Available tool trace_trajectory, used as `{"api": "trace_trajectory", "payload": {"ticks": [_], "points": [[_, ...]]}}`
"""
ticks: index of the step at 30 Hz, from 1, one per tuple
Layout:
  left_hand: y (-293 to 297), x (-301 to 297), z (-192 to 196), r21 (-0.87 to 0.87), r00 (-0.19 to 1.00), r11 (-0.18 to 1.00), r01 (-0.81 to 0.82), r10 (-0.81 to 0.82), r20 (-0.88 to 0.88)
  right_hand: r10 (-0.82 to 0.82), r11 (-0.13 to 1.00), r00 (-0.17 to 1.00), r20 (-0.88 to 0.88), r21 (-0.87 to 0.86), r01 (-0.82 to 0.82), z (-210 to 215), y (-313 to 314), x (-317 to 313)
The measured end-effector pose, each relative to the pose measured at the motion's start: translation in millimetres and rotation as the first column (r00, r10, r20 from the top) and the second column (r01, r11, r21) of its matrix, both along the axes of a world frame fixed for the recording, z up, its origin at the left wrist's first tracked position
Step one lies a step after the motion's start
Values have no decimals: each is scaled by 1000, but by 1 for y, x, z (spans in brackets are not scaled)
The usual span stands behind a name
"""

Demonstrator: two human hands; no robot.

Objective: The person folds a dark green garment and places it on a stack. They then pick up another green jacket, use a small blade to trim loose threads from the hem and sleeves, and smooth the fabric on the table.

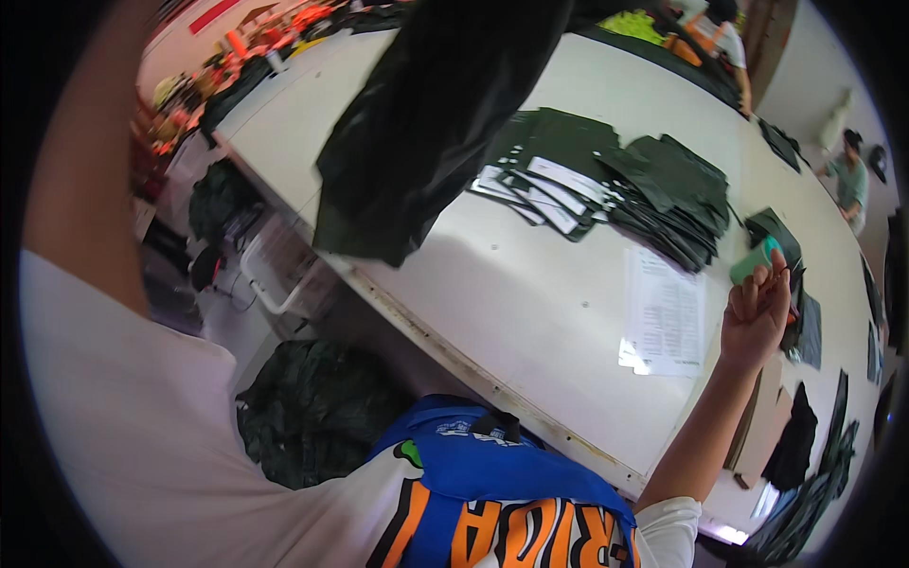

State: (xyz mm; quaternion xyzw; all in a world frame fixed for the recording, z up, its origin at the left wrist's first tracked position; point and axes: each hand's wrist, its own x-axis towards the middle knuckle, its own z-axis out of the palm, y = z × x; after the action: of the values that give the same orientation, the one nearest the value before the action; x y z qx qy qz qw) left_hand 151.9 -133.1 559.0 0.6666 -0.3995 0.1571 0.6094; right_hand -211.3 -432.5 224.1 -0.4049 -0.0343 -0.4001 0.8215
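At the right of the table, my right hand is raised with its fingers curled in. I see nothing held in it. A green cylinder shows just behind the fingertips; I cannot tell if they touch. My left arm reaches up along the left edge, and its hand is out of view. A dark green, shiny piece of fabric hangs over the table's near left edge and runs out at the top; what holds it is hidden. Beyond it lie stacks of dark green cut pieces with white paper slips.
Printed sheets lie on the white table. Cardboard and dark cloth are at the right edge. Below the near edge are a white basket and a dark bundle. Two people stand beyond the table.
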Motion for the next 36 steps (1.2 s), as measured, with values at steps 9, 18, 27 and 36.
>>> {"api": "trace_trajectory", "payload": {"ticks": [9,18,27,36], "points": [[-24,-82,-332,251,957,925,285,-261,-126,-168,939,884,-435,203,279,-89,7,-31],[92,-117,-579,372,274,918,134,327,-904,-73,937,461,-884,97,335,-205,94,55],[-62,-49,-515,910,998,413,39,-64,-14,-401,878,233,-886,-299,373,-248,94,112],[10,109,-517,-288,507,955,70,-282,-814,-778,623,97,-621,-741,252,-226,63,154]]}}
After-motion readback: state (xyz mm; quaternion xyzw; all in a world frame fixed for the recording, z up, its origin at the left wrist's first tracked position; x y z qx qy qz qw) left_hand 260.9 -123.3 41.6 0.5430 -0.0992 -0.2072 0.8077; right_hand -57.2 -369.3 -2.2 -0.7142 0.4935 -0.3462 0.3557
